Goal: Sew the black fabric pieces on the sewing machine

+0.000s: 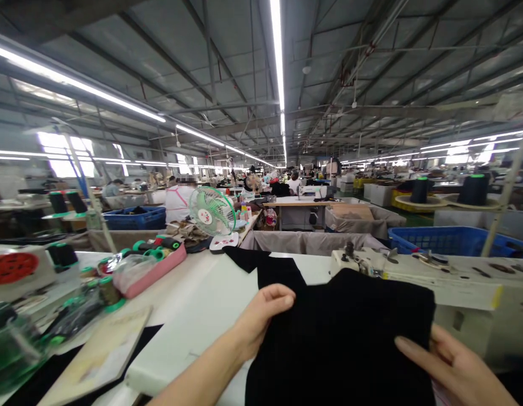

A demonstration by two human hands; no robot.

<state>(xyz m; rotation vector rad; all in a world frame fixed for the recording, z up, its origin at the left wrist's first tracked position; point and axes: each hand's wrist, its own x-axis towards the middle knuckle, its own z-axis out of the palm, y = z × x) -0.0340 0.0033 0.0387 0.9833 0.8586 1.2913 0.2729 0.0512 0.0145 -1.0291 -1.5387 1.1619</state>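
A large piece of black fabric [341, 338] is held up in front of me between both hands. My left hand [267, 310] pinches its left edge between thumb and curled fingers. At the right edge, my right hand [447, 361] grips the cloth, thumb in front and fingers behind. More black cloth [280, 270] lies on the white table [215, 321] just beyond, partly covered by the held piece, so I cannot tell if they are joined. A sewing machine [371, 262] stands behind the fabric on the right.
Left of the table are a pink tray [158, 273] with thread spools, a board [101, 355] and a green bottle [16, 344]. A green fan [213, 211] stands ahead. Blue baskets [456, 239] and thread cones [473, 190] are at right. A person [179, 202] sits farther off.
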